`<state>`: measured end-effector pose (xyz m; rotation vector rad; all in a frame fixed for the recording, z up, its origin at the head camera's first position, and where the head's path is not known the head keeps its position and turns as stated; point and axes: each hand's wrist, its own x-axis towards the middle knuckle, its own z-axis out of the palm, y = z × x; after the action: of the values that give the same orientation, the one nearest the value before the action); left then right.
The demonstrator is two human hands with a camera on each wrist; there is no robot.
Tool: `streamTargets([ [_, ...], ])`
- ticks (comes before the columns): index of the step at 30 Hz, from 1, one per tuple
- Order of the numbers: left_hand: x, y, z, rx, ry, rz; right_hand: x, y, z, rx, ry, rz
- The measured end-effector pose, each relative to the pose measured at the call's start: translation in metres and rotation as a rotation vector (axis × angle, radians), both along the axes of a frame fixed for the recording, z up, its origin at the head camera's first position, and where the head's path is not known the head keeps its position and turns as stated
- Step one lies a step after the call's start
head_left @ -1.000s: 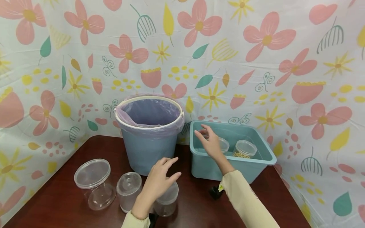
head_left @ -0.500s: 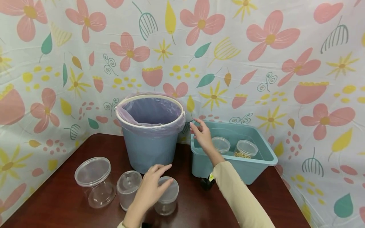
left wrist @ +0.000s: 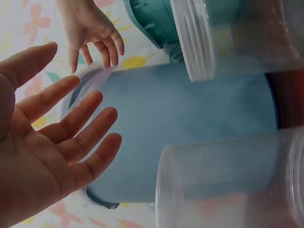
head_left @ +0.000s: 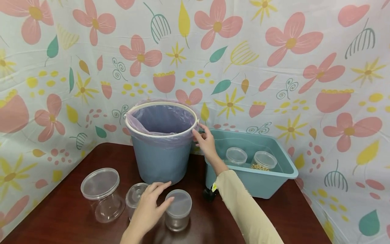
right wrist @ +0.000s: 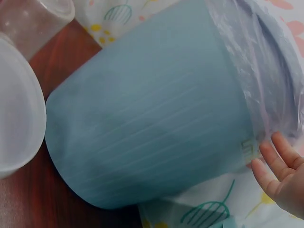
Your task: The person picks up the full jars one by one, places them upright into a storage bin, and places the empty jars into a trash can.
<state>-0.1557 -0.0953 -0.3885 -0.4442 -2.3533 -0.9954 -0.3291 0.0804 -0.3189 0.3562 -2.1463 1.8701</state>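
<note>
A blue trash can stands at the back, lined with a thin purple plastic bag folded over its pale rim. My right hand is at the can's right side, fingertips right at the bag's edge, fingers loosely spread in the right wrist view. With fingers apart and nothing in it, my left hand hovers over the table between two clear lidded jars. One of these, a small jar, is right of it; the other jar is partly hidden behind it.
A larger clear jar stands at the left of the dark wooden table. To the right is a teal basin with two lidded containers; one container has yellowish kernels in it. A flowered curtain hangs behind.
My right hand has moved left from over the basin to the trash can's rim. My left hand has drawn back left and down, uncovering the small right jar.
</note>
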Motion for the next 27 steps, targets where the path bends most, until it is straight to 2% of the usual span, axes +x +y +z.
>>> streamTargets([
  [3,0.004,-0.005,0.000,-0.002,-0.004,0.019,-0.001,-0.005,0.001,-0.024,-0.014,-0.002],
  [8,0.012,-0.014,0.000,0.004,-0.077,0.044,-0.004,-0.009,0.003,-0.067,-0.023,-0.004],
  [14,0.013,-0.020,-0.001,0.019,-0.126,0.060,-0.009,-0.014,0.010,-0.087,0.016,-0.020],
  [19,0.013,-0.024,-0.002,0.021,-0.117,0.083,-0.009,-0.021,0.015,-0.133,-0.017,-0.051],
  [22,0.014,-0.028,-0.003,0.012,-0.105,0.107,-0.009,-0.025,0.013,-0.211,-0.048,-0.054],
  [27,0.012,-0.033,-0.004,0.003,-0.038,0.110,-0.009,-0.029,0.010,-0.295,-0.041,-0.061],
])
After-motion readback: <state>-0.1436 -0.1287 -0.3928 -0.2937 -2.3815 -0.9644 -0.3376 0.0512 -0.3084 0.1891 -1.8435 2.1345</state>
